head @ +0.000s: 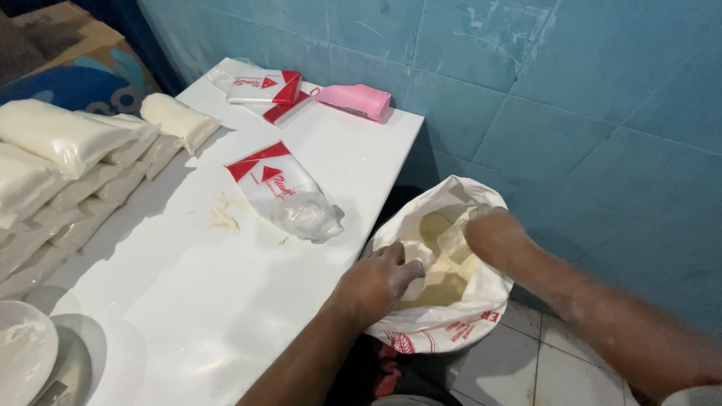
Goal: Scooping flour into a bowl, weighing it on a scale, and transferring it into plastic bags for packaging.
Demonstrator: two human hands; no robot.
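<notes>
A white sack with red print stands open on the floor beside a white table; pale flour fills it. My left hand is at the sack's near rim, dusted with flour, its fingers curled over the edge. My right hand reaches down into the sack from the right, and its fingers are buried and blurred. On the table just left of the sack lies a clear plastic bag with red print, with a little white powder in its lower end.
Filled bags of white powder are stacked along the table's left side. A pile of empty printed bags and a pink object lie at the far end. A white bowl sits near left. Spilled flour marks the tabletop. A blue wall is close.
</notes>
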